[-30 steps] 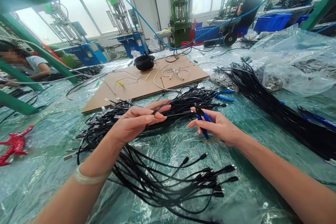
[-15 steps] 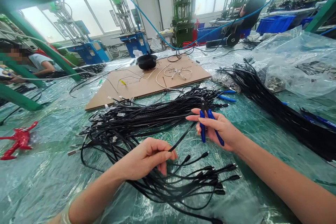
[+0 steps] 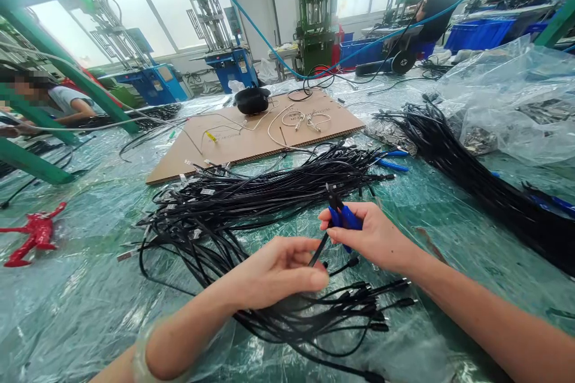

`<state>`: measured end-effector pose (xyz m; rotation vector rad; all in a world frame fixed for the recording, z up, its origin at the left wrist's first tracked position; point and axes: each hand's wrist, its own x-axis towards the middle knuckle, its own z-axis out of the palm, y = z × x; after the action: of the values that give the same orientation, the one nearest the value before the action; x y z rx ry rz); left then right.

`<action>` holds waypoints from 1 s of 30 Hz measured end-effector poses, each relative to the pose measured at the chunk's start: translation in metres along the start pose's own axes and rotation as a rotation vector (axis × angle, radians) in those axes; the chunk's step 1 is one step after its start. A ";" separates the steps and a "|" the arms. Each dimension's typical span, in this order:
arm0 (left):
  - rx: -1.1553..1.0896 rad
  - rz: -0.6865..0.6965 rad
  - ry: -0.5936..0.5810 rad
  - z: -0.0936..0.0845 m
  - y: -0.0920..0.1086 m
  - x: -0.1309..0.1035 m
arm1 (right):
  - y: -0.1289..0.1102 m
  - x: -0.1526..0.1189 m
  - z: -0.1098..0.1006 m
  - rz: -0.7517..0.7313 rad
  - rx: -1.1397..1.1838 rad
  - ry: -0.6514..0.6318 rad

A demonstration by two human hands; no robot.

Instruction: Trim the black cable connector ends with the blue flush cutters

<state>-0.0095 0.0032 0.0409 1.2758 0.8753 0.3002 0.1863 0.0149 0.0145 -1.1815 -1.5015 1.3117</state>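
Note:
My right hand [image 3: 366, 236] is closed round blue-handled cutters [image 3: 345, 216], their dark jaws pointing up and away. Its thumb and fingertips also pinch a black cable [image 3: 320, 249] just below the jaws. Around the lower part of that cable curls my left hand [image 3: 281, 272], its thumb stretched out and apart from the fingers. Under and beyond my left hand lie many black cables [image 3: 265, 188] in a loose bundle. Their small plugs [image 3: 380, 317] fan out to the right, below my right hand.
Beyond the bundle lies a cardboard sheet [image 3: 251, 137] with a black bowl [image 3: 252, 100] and white cables. A second cable bundle [image 3: 476, 185] and clear plastic bags [image 3: 516, 114] are at the right. A red figure [image 3: 36, 236] lies left. Two other people sit farther off.
My right hand has moved left and down toward my left hand and now pinches the cable, its grip closed further round the cutters. My left thumb has lifted off the cable.

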 end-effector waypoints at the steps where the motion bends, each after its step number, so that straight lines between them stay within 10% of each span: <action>1: -0.029 0.002 0.049 0.005 0.001 0.007 | -0.001 -0.002 0.001 -0.023 -0.033 -0.030; 14: -0.400 -0.004 0.222 0.024 -0.018 0.031 | -0.004 -0.006 -0.006 -0.145 -0.159 -0.244; 30: -0.513 0.038 0.351 0.017 -0.027 0.027 | 0.010 -0.004 -0.030 -0.510 -1.088 -0.017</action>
<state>0.0132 0.0000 0.0063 0.7713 0.9893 0.7449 0.2174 0.0185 0.0090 -1.2334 -2.4188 0.0872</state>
